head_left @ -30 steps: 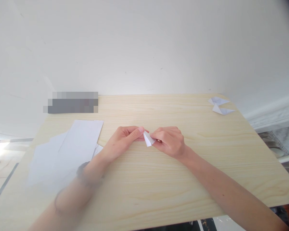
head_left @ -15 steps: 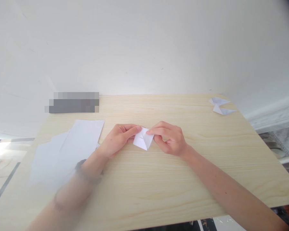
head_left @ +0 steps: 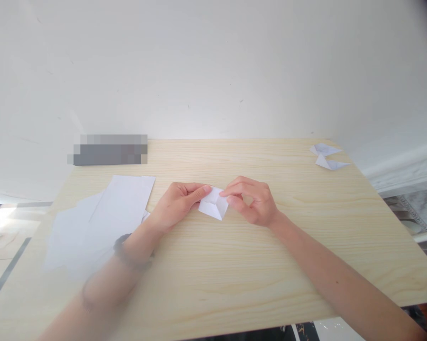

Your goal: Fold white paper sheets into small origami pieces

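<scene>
A small folded piece of white paper is held just above the light wooden table, near its middle. My left hand pinches its left side with thumb and forefinger. On the right side, my right hand grips it with thumb and fingertips. The piece shows creases meeting near its centre. A dark band sits on my left wrist.
Loose white sheets lie on the table's left part. Two small folded paper pieces rest at the far right corner. A blurred grey block lies at the back left, against the white wall. The table's right edge drops off to the floor.
The paper piece has been opened out from a narrow folded tip to a wider creased shape. Both hands stayed in place, fingers shifting slightly on it.
</scene>
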Demonstrator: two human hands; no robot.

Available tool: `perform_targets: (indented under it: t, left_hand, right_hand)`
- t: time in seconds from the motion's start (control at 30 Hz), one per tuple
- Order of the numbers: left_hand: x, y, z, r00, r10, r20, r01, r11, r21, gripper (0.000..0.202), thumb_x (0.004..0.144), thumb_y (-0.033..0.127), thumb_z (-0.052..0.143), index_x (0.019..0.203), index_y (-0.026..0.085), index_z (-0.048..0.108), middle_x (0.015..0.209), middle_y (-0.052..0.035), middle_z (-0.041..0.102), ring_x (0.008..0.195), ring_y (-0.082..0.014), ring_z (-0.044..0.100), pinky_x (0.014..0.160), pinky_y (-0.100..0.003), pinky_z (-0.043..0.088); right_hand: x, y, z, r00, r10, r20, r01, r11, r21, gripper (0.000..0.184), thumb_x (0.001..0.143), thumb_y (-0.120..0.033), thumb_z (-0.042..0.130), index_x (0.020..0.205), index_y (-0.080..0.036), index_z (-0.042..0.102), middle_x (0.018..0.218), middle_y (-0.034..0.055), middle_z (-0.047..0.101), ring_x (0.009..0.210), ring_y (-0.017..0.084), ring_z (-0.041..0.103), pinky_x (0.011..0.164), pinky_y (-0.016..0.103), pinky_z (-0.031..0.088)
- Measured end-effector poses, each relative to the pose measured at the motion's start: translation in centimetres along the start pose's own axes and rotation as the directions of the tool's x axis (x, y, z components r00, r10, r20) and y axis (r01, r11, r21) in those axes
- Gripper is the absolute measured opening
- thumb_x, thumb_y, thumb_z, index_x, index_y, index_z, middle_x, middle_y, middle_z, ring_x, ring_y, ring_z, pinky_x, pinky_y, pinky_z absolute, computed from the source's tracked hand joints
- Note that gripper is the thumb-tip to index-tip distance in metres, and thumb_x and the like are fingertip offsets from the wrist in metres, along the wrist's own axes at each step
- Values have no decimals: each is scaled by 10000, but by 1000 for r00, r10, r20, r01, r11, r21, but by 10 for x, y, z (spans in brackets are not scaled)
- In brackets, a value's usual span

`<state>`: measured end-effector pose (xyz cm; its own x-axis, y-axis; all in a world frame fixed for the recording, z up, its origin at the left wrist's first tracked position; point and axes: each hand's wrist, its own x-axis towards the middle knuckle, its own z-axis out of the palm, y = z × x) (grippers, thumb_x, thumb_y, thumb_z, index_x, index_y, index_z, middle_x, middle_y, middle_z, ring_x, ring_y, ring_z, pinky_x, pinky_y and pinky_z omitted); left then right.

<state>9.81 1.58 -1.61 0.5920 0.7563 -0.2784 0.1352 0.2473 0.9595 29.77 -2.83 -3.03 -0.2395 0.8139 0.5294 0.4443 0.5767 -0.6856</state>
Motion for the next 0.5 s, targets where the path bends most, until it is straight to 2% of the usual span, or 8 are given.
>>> perform_targets:
  t: [0.07, 0.17, 0.3, 0.5]
  left_hand:
    - [1, -3, 0, 999, 7, -34, -5, 998, 56, 325, 809, 439, 547, 886, 163, 699, 811, -40, 676, 754, -165, 574, 672, -254, 425]
    - [1, -5, 1, 998, 16, -54, -10, 993, 113, 337, 807, 456, 542, 884, 166, 696, 801, -39, 670, 763, -173, 570, 671, -260, 417]
    - [0, -6, 2, 998, 33, -50, -27, 993, 117, 330, 811, 447, 538, 880, 168, 700, 826, -42, 675, 740, -162, 558, 656, -257, 408]
    - [-1, -3, 4, 999, 33, -42, -30, 997, 77, 317, 816, 425, 537, 848, 154, 700, 803, -45, 674, 764, -176, 566, 676, -269, 409]
  right_hand:
    - [1, -1, 1, 993, 117, -20, -117, 993, -11, 55, 783, -234, 569, 803, -183, 571, 690, -10, 579, 579, 84, 498, 543, 219, 411]
    - [3, -2, 0, 976, 217, 31, -216, 976, -34, 134, 802, -273, 549, 714, -175, 524, 637, -22, 541, 568, 78, 465, 534, 211, 374]
    - [4, -2, -1, 963, 231, 136, -226, 973, -53, 268, 842, -266, 482, 595, -164, 478, 542, -39, 449, 503, 61, 383, 490, 205, 312]
    - [3, -1, 0, 963, 230, 139, -228, 973, -27, 253, 837, -274, 498, 610, -162, 489, 543, -45, 439, 500, 55, 367, 484, 200, 291]
